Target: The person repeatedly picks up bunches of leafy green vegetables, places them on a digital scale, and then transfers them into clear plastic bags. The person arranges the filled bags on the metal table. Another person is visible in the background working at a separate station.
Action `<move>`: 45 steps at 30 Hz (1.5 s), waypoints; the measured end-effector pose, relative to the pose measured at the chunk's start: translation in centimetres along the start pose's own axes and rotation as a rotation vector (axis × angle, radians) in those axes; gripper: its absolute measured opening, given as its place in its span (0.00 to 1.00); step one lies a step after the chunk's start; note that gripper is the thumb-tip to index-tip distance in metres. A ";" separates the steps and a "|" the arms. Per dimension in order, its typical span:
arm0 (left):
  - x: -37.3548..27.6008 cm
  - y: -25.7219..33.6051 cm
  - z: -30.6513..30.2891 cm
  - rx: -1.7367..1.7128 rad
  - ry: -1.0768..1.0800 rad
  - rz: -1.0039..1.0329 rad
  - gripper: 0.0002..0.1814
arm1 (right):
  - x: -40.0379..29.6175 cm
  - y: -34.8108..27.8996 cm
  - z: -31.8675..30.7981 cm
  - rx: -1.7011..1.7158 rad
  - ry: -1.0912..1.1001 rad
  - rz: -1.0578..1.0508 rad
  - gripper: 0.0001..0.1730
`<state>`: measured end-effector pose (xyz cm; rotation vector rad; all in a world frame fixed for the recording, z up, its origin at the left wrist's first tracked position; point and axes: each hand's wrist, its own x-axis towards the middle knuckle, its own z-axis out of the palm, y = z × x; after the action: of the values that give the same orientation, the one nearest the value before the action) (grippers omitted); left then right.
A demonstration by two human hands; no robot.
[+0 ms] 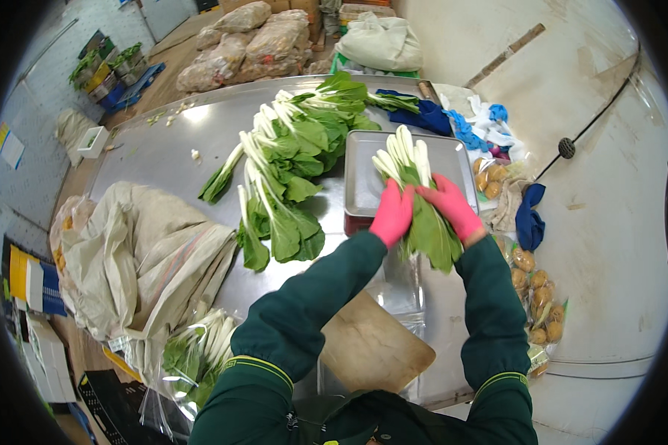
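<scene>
Both hands wear pink gloves and hold one bunch of leafy greens with white stems [423,222] over the right part of a metal scale pan [362,183]. My left hand [393,211] grips the bunch from its left side, my right hand [451,207] from its right. The white stems point away from me and the leaves hang towards me over the pan's near edge. Left of the pan, a large pile of the same greens [289,144] lies on the steel table [161,144]. Clear plastic film [409,289] lies below the hands.
A brown board [376,345] lies near my body. A woven sack [145,261] and bagged greens [200,345] stand at the left. Bagged potatoes [543,300] line the right side by the wall. Blue cloth [431,117] lies behind the pan; filled sacks [273,44] are beyond the table.
</scene>
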<state>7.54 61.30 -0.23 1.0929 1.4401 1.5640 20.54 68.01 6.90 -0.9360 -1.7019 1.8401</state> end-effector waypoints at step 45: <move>-36.8 -4.8 -6.7 0.939 -0.939 0.411 0.16 | -41.6 2.3 4.1 -0.391 0.059 0.293 0.60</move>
<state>14.76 25.38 -8.99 2.3577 1.2539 0.3040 45.29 34.65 11.66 -1.4497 -2.0157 1.6539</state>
